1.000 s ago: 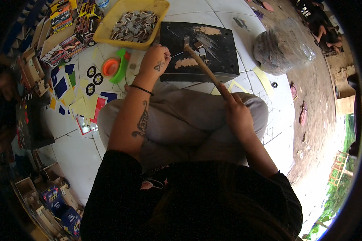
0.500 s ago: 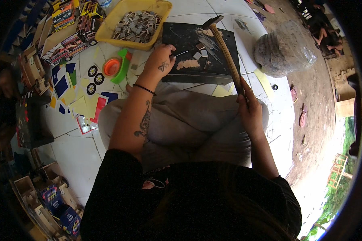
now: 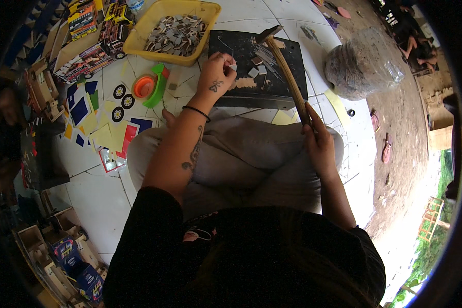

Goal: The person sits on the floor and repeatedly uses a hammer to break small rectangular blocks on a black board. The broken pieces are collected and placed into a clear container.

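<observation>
My left hand [image 3: 216,77] is closed in a pinch over the near left part of a black block [image 3: 287,93], with a small grey square piece [image 3: 233,67] at its fingertips. My right hand [image 3: 321,143] grips the wooden handle of a hammer [image 3: 290,79], whose dark metal head rests on or hovers just above the far edge of the block. Several thin nails [image 3: 270,55] lie on the block top. Beside them are a few small square pieces [image 3: 262,69] and worn tan patches.
A yellow basin [image 3: 130,46] full of small square pieces stands at the far left. Near it are a green tape dispenser [image 3: 161,84], toy wheels [image 3: 117,114], coloured paper scraps [image 3: 103,136] and toy trucks [image 3: 87,64]. A filled clear plastic bag [image 3: 362,66] sits to the right.
My left hand has shifted right over the block, and a small grey square now shows in its fingertips. The hammer head has dipped slightly; my right hand stays almost in place.
</observation>
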The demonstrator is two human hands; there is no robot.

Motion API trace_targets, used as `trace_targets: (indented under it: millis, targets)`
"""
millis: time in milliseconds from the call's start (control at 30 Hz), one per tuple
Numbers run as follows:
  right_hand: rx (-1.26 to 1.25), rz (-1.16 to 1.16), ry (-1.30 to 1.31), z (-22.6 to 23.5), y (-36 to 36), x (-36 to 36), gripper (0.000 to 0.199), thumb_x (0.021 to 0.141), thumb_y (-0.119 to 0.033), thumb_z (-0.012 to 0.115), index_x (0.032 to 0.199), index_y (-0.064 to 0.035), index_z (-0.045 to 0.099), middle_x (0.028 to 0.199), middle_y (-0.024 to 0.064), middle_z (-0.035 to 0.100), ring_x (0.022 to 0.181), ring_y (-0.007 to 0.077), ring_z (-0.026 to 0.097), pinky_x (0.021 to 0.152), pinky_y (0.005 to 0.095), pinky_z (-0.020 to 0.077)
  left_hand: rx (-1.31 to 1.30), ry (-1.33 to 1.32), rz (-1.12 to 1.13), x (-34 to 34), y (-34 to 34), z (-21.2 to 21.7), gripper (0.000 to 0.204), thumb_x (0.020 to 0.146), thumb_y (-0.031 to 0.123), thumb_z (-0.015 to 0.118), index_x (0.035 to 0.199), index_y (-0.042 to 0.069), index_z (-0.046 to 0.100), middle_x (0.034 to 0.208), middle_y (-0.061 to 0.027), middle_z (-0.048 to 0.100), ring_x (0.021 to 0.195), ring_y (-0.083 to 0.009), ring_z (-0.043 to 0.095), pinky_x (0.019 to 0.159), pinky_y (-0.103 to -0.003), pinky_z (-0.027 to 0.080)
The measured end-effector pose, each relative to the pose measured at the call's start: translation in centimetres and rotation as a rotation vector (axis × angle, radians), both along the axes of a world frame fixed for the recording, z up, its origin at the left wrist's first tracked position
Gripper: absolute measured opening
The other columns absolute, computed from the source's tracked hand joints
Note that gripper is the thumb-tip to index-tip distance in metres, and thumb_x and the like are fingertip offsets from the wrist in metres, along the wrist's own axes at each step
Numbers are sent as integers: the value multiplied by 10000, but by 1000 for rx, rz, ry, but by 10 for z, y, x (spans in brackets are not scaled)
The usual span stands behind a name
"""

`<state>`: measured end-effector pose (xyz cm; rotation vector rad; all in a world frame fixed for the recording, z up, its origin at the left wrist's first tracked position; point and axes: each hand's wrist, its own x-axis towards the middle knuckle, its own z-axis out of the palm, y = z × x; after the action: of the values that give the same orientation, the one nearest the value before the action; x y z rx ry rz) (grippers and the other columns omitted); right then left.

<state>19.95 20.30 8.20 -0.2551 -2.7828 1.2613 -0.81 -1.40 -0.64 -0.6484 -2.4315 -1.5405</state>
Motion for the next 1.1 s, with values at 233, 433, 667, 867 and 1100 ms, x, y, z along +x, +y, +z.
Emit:
trace_targets:
  millis: [233,433,667,867,1100]
  targets:
    - [44,41,-6,9,-7,1,505,914,-44,520,1393,-159,414,1170,206,604,1061,285,619,878,353,482,-178,211,70,6,3,2,205,876,197,623,862,-5,659,855,-142,651,745,-287,627,676,-346,501]
    - [259,102,28,28,-9,4,487,901,-39,524,1367,-159,449,1134,201,618,1025,315,630,843,371,506,-257,357,81,4,10,-3,229,907,202,572,889,-9,660,882,-159,642,781,-326,614,702,-394,499]
    - [335,107,81,40,-15,0,485,879,-24,541,1339,-167,482,1088,187,634,973,299,649,803,368,526,-258,311,67,-8,20,-5,258,946,216,495,913,-6,621,844,-166,608,798,-333,595,723,-407,488]
    - [418,107,161,40,-13,-6,510,866,-21,554,1340,-196,483,1004,154,659,841,288,676,713,374,542,-349,287,49,-9,16,-3,277,942,224,502,806,-3,584,777,-158,573,754,-330,583,691,-412,484]
    - [477,91,167,38,-15,-3,524,873,-35,556,1357,-216,466,883,122,644,729,247,669,628,357,538,-336,334,64,-5,17,-8,258,927,211,530,797,-1,599,779,-154,576,751,-325,583,697,-402,490]
